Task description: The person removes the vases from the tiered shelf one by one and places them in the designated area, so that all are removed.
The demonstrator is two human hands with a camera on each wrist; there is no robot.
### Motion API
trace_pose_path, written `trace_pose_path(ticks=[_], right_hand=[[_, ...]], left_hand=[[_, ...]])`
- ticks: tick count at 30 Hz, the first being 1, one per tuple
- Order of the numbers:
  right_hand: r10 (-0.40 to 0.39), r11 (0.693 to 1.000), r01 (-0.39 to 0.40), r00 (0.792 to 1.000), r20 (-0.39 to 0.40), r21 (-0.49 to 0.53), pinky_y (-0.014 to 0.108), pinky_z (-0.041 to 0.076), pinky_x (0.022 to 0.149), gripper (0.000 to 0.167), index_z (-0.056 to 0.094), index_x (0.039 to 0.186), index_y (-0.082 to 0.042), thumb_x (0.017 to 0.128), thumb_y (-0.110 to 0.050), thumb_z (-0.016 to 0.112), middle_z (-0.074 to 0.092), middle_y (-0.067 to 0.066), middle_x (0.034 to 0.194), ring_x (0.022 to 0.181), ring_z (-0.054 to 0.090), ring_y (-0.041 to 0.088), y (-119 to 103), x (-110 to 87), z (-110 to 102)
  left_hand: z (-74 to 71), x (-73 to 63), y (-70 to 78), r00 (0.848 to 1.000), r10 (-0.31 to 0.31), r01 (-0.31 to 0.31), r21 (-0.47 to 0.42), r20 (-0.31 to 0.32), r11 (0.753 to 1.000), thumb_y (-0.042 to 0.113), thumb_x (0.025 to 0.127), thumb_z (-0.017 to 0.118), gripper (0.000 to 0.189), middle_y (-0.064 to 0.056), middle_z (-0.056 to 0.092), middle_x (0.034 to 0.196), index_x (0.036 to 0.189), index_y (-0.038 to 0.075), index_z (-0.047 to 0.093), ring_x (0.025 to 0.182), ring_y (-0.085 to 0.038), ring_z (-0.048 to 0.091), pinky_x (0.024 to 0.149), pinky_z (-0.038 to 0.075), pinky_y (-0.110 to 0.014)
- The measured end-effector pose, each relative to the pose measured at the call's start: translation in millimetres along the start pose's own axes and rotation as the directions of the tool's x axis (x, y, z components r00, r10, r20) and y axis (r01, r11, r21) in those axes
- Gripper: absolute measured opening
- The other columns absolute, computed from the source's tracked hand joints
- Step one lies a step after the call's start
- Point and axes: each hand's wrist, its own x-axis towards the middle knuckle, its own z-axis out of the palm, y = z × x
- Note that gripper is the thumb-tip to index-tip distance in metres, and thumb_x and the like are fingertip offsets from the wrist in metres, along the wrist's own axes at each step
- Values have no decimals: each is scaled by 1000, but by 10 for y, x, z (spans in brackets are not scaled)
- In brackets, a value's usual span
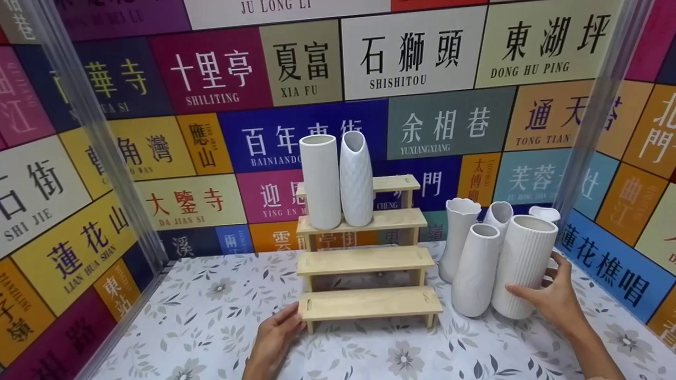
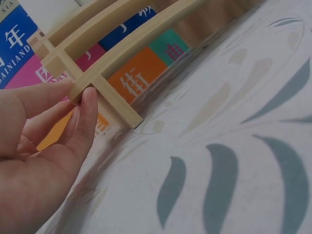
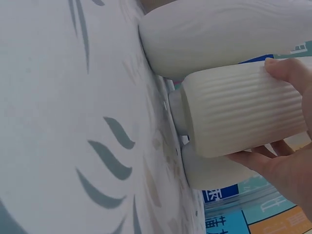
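Note:
My right hand (image 1: 557,298) grips a white ribbed cylinder vase (image 1: 525,269), thumb on its near side and fingers round its right side. In the right wrist view the vase's base (image 3: 192,117) is close over the cloth. At the lower left of the wooden step stand (image 1: 369,303), my left hand (image 1: 277,332) pinches the corner of the bottom step (image 2: 80,87) between thumb and fingers. Two white vases are upright on the stand's upper part: a plain cylinder (image 1: 320,182) and a slant-mouthed, textured one (image 1: 357,182).
Left of the ribbed vase stands a smooth tapered vase (image 1: 476,274). Behind are a scallop-rimmed vase (image 1: 459,243), a slant-mouthed vase (image 1: 498,214) and another, mostly hidden vase (image 1: 545,213). A leaf-patterned cloth (image 1: 211,316) covers the table, and colourful sign-printed walls (image 1: 317,63) enclose it.

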Motion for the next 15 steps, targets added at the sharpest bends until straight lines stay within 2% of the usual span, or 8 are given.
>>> trace_pose_path(ticks=[7,12,15], right_hand=[[52,999,-52,999,8,-4,74,36,108,128,-22,155,-8,84,-34,81,16,42,152,134,31,57,44,27,49],[51,999,-51,998,25,-17,74,35,108,129,-23,155,-9,84,-37,81,15,43,152,135,29,57,60,60,67],[47,999,-47,998,34,-21,74,34,108,130,-24,155,-10,84,-37,81,14,43,152,137,27,57,67,60,79]], left_hand=[[-8,-12,-5,1000,4,-4,-17,12,1000,9,95,67,58,-26,51,147,146,-8,44,108,-12,66,95,59,-28],[-6,-8,-4,1000,7,-7,-20,5,1000,10,94,68,58,-25,51,148,145,-7,45,108,-11,66,94,59,-28],[-12,-19,-11,999,38,-37,-27,29,999,9,95,67,60,-25,54,144,146,-9,42,106,-10,66,94,59,-26]])
